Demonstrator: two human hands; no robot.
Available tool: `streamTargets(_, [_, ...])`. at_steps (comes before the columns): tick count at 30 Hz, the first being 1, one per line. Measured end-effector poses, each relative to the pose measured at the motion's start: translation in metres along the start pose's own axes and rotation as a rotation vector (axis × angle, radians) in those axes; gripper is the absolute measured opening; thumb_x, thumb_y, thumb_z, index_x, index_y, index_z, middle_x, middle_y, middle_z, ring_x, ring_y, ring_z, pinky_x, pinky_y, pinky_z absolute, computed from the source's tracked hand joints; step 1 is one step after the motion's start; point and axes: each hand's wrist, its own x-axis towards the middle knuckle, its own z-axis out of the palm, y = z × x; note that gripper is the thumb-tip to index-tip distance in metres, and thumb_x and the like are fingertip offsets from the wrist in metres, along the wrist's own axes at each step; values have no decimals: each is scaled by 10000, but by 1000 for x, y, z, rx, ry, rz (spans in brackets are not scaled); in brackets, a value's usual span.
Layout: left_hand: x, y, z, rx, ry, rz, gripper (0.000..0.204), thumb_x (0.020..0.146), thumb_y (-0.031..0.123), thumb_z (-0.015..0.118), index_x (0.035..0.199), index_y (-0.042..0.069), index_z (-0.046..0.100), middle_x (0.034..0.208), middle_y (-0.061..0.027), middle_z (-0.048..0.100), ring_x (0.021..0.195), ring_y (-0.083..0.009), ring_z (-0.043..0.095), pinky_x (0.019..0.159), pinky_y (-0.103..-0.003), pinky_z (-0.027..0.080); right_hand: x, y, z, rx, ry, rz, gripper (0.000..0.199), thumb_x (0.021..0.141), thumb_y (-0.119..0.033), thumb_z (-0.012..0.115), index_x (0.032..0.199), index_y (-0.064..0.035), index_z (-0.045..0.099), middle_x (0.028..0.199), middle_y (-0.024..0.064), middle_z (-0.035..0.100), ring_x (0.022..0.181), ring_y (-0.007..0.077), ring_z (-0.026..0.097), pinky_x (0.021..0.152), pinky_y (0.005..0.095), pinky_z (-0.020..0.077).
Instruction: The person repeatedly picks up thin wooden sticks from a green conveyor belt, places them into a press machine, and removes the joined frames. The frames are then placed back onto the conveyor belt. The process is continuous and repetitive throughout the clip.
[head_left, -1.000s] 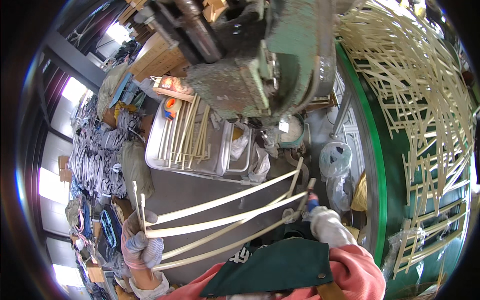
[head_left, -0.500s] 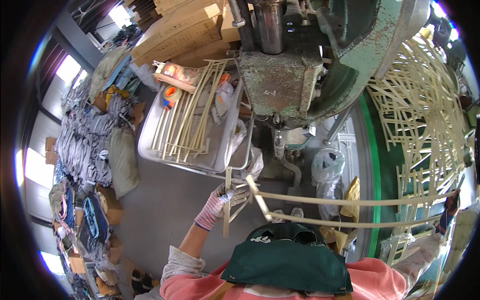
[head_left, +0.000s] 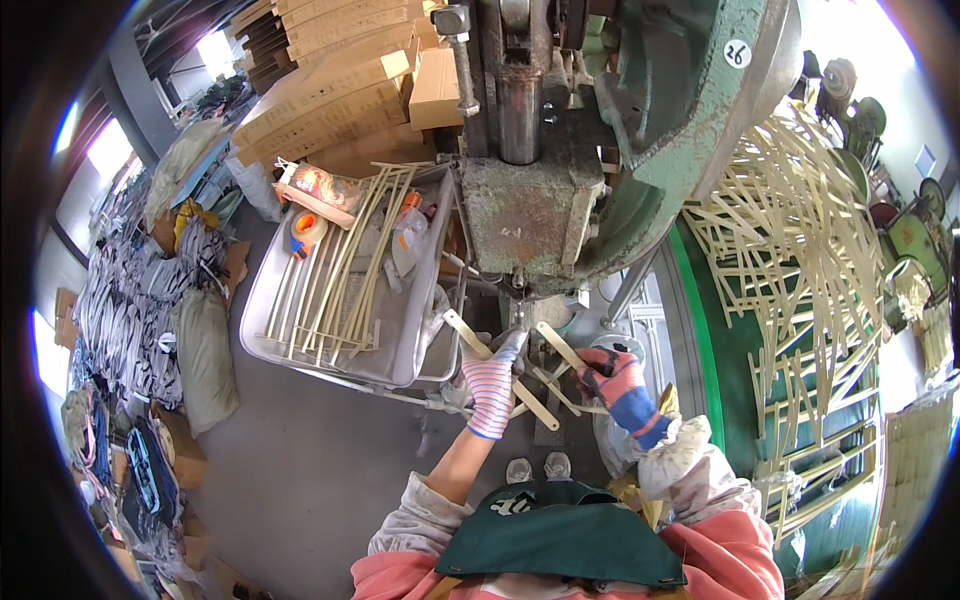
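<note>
Both gloved hands (left, right) grip pale strips under the green press.

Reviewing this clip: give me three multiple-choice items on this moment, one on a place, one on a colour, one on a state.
1. Where does the grey tray of pale strips lie?
A. To the person's left
B. To the right, on the green surface
C. Behind the press

2. What colour is the press body?
A. Red
B. Worn green
C. Yellow

3. What is the left hand doing?
A. Hanging empty
B. Resting on the tray
C. Gripping pale strips under the press

Answers: 1 A, the tray sits left of the machine. 2 B, its paint is chipped green. 3 C, its gloved fingers close round the strips; the right hand grips them too.
</note>
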Motion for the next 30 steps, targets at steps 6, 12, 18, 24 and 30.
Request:
streamTargets(6, [17, -5, 10, -45, -105, -13, 425, 731, 4, 729, 969, 89, 387, 653, -59, 571, 420, -107, 486, 366, -224, 372, 40, 16, 15, 9, -92, -144, 247, 829, 66, 539, 1069, 46, 596, 862, 74, 658, 692, 92, 596, 562, 240, 499])
streamTargets(12, [23, -3, 21, 91, -141, 40, 224, 743, 33, 726, 797, 57, 510, 631, -18, 573, 439, -69, 475, 393, -238, 374, 67, 36, 20, -166, -109, -373, 248, 857, -4, 557, 1100, 33, 590, 802, 68, 645, 636, 146, 633, 568, 279, 558])
streamTargets(18, [23, -1, 23, 125, -143, 36, 249, 772, 35, 687, 835, 75, 449, 609, -19, 534, 410, -74, 457, 365, -217, 339, 169, 86, -24, -266, -168, -209, 151, 876, -9, 484, 945, 55, 603, 872, 150, 659, 724, 224, 645, 584, 344, 509])
streamTargets(24, [30, -17, 21, -7, -150, -1, 238, 771, -60, 634, 784, 49, 423, 564, -61, 535, 424, -103, 490, 427, -241, 447, 281, 168, -21, -1116, -23, -392, 269, 665, -290, 669, 837, -83, 659, 792, 136, 658, 770, 284, 633, 723, 368, 507])
streamTargets(30, [34, -26, 6, 102, -178, -80, 154, 824, 18, 610, 928, 31, 498, 737, -137, 655, 440, -69, 493, 359, -194, 346, 271, 171, -20, -1029, -47, -433, 243, 709, -274, 632, 857, -83, 657, 803, 128, 657, 767, 277, 629, 718, 366, 502])
